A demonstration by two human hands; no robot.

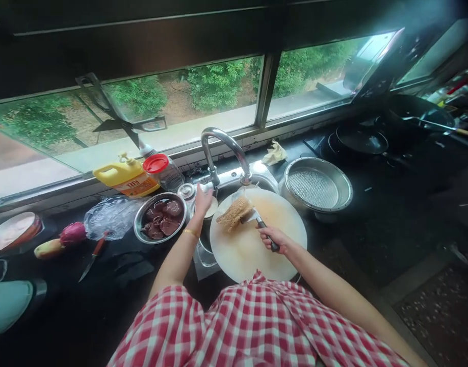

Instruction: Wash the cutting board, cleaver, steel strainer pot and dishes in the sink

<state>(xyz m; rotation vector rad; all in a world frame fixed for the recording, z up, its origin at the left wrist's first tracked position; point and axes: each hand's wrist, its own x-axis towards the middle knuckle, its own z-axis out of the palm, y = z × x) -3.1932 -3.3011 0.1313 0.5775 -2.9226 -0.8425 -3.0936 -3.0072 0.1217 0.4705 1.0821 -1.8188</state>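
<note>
Though whitish, round board (pixel 246 255) yellow-tinged

Black countertop (pixel 100 306): red-handled knife (pixel 95 254), purple vegetable (pixel 73 233), clear plastic bag (pixel 110 216), metal bowl (pixel 157 241).

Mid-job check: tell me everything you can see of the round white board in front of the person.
The round board is a broad, plain off-white disc, plastic-looking, with yellowish-tan discolouration across its middle. It lies roughly flat over the sink, hiding much of it, its far edge by the faucet outlet. Over its surface are a rough brown clump and a black-handled tool gripped in the right hand; whether these touch the board is unclear. Its underside and supports are hidden.
</note>
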